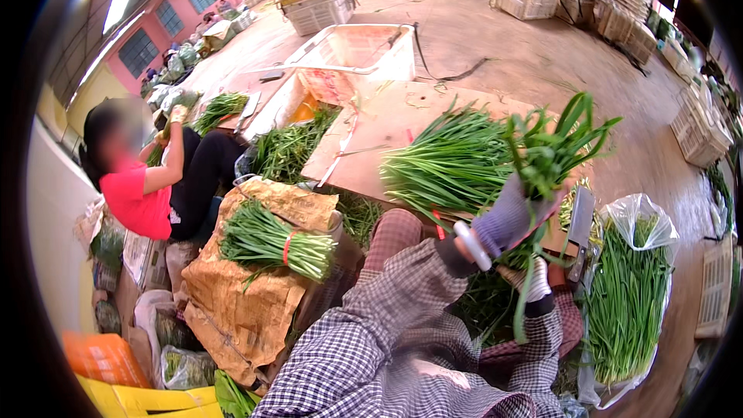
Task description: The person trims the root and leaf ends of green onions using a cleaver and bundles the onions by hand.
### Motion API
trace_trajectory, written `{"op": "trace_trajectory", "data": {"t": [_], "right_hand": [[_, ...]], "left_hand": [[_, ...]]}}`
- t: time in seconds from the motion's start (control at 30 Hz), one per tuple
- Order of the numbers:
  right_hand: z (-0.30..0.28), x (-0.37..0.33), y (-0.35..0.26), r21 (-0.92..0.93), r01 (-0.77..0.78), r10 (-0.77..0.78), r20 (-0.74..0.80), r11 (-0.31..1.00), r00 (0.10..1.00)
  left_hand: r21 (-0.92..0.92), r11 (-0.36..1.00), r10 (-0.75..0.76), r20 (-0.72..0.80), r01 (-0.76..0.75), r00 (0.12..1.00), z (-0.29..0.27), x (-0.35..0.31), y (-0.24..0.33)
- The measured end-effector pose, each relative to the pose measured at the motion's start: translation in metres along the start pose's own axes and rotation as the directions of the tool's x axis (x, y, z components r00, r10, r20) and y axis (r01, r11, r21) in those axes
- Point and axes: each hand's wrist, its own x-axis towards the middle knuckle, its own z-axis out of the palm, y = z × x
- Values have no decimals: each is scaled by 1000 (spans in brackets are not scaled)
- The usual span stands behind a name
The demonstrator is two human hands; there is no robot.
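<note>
Gloved left grip [501, 218] around green leaves [548, 153], right grip [534, 282] just below, cleaver [580, 220] nearby

A loose bunch of green leaves [559, 139] stands upright in the left of the two hands [507, 217], above the right part of the surface [360, 139]. Its flat, glossy blades splay outward at the top, some bent over; long strands dangle below the fist, one crossing the right hand [534, 280].

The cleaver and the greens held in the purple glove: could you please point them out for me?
Cleaver [580, 220]: head view, on the middle of the blade.
Held greens [545, 156]: head view, on the leaves above the glove [501, 217].
</note>
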Motion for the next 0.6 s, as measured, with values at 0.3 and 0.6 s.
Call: {"op": "trace_trajectory", "data": {"t": [0.3, 0.6], "right_hand": [[39, -35, 100, -850, 370, -134, 345, 374, 929], [20, -45, 76, -884, 391, -416, 264, 257, 870]], "left_hand": [[276, 960, 115, -528, 42, 841, -100, -151, 87], [497, 868, 405, -705, -3, 582, -137, -245, 163]]}}
